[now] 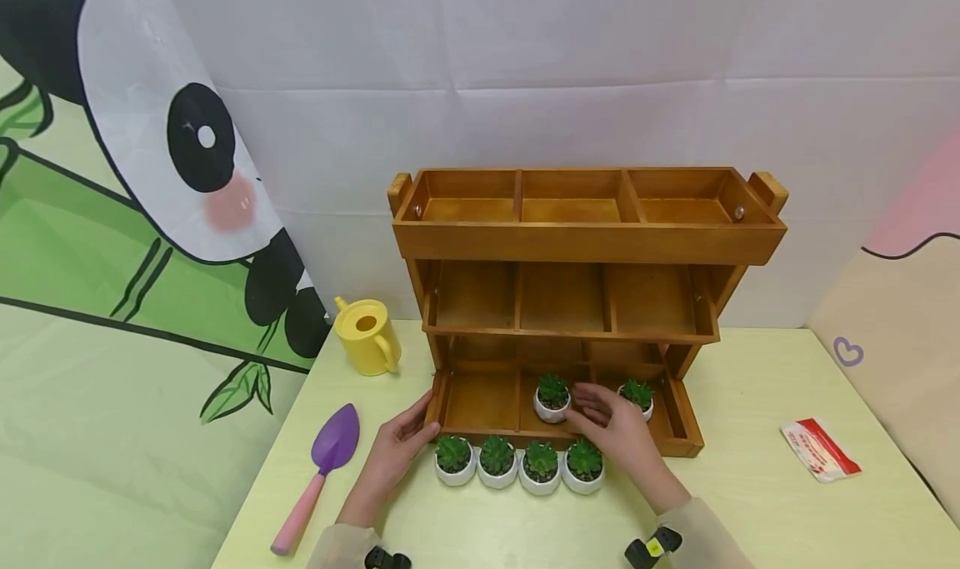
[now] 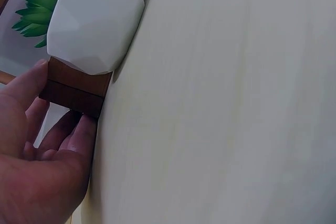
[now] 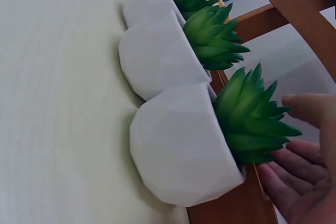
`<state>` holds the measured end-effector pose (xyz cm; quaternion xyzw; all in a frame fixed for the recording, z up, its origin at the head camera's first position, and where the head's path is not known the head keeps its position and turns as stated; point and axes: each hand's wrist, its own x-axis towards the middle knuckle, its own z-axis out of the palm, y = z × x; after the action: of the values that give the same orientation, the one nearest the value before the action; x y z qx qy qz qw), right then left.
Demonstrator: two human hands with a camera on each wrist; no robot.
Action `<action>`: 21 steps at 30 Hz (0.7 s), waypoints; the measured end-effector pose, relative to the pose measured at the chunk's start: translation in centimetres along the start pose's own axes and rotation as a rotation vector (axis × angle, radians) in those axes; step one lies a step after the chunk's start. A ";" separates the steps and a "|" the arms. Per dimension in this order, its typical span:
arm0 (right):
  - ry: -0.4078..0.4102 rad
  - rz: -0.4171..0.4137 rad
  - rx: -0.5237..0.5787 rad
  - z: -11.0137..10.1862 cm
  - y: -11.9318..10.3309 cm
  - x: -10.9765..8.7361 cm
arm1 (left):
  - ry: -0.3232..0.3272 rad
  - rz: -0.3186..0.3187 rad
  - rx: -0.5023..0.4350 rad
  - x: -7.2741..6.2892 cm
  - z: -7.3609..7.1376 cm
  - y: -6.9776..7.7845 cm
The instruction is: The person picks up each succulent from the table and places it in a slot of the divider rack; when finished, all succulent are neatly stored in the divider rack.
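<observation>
Trowel [image 1: 313,487], purple with a pink handle, lies near the table's [image 1: 750,511] left edge. Row of four white-potted succulents [image 1: 540,469] stands along the front of the wooden rack [image 1: 588,244]. Left hand [image 1: 397,452]: grip closed round the bottom tier's front-left corner, thumb and fingers on opposite sides. Packet [image 1: 821,450] lies toward the table's right edge. Right hand [image 1: 615,427]: grip looks slack, beside the middle succulent [image 1: 552,411] in the bottom tier's middle compartment; contact unclear. Right succulent [image 1: 637,396], partly hidden by that hand, sits in the right compartment. Watering can [image 1: 367,340], yellow, stands near the table's back-left corner; pale cloth [image 1: 562,127] behind.

Risks (judgement): a careless sweep of the right hand could tip the middle pot or clip the row's right end, both being so close; a left-hand tug could drag the rack into the row.
</observation>
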<state>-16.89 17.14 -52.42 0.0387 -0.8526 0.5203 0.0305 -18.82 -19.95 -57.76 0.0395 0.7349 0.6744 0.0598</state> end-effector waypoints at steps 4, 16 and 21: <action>0.005 -0.012 0.029 0.0 0.4 -0.5 | -0.003 0.002 -0.001 0.0 0.0 0.0; 0.024 -0.100 0.104 -0.5 1.4 -2.3 | -0.005 -0.002 -0.021 0.1 0.0 -0.1; 0.030 -0.120 0.138 -0.7 1.4 -3.2 | -0.006 0.004 -0.026 0.1 0.0 -0.1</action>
<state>-13.87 18.48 -53.60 0.0840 -0.8102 0.5757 0.0717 -18.90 -19.95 -57.90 0.0425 0.7258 0.6839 0.0611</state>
